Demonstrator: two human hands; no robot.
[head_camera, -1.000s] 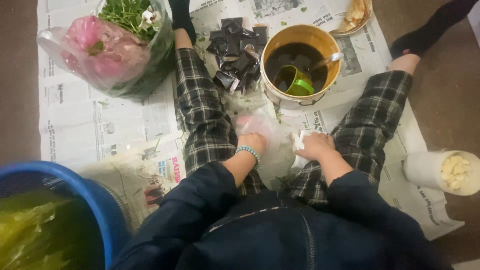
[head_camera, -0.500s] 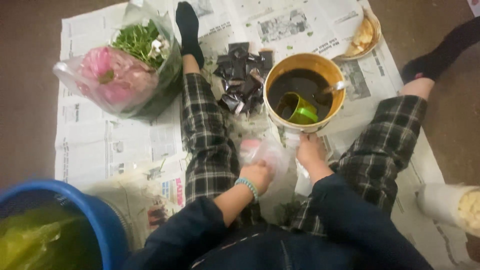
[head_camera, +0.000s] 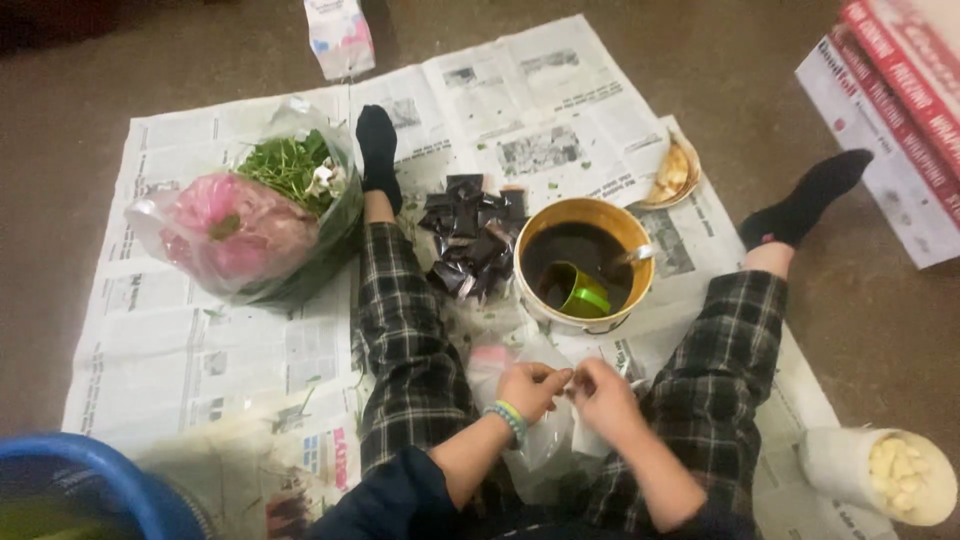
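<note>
- Pinching the top edge of a small clear plastic bag (head_camera: 540, 440), left hand (head_camera: 530, 388) and right hand (head_camera: 600, 395) meet fingertip to fingertip above the lap.
- Bag lies between the plaid-trousered legs, on the spread newspaper sheets (head_camera: 200, 350).
- Round yellow-rimmed tub of dark liquid (head_camera: 585, 265) stands just beyond the hands; a green plastic scoop (head_camera: 578, 290) sits in it.
- Pile of small dark shiny sachets (head_camera: 470, 235) touches the tub's left side.
- Clear bag of pink petals and green leaves (head_camera: 250, 225) rests left of the left leg.
- Blue plastic basin (head_camera: 90, 485) at lower left; white cup of pale pieces (head_camera: 885, 475) at lower right.
</note>
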